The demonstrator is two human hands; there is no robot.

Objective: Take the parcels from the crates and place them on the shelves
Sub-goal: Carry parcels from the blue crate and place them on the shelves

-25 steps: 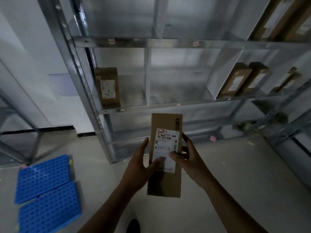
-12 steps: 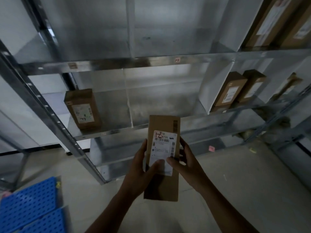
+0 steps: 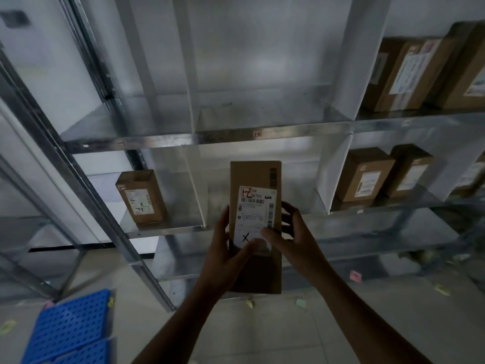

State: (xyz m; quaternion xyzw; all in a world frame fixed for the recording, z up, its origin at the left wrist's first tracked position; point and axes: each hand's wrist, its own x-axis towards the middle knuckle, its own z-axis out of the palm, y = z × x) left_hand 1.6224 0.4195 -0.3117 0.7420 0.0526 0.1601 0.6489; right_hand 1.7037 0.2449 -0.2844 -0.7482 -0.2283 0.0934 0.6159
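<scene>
Holding a tall brown cardboard parcel (image 3: 256, 177) with a white shipping label, upright in mid-air just in front of the grey galvanised steel shelving rack (image 3: 183, 140), about level with its middle shelf and not yet resting on anything. Left hand (image 3: 225, 256) wrapped round the left edge, thumb laid across the bottom of the label. Right hand (image 3: 296, 240) pinching the right edge, thumb on the label, fingers curled loosely behind, so a two-handed grip, lighter on the right. Marked "1-2" in pen at the top of the label, plus an X lower down. Looks like the check-the-label-and-pick-a-bay step, with placing not started. Inside the rack: one small brown box (image 3: 141, 197) alone in the left bay of the middle shelf, two more brown boxes (image 3: 363, 174) past the white divider (image 3: 333, 174) on the right, and bigger cartons (image 3: 409, 74) on the shelf above. Down by the rack's left foot, blue perforated plastic crates (image 3: 70, 324), by the look of them. Next up, probably: match the marking to a bay, push forward, clear the shelf lip, set the bottom down flat, then let go. Can't read the tiny tags on the shelf edges, so no guess at which bay.
</scene>
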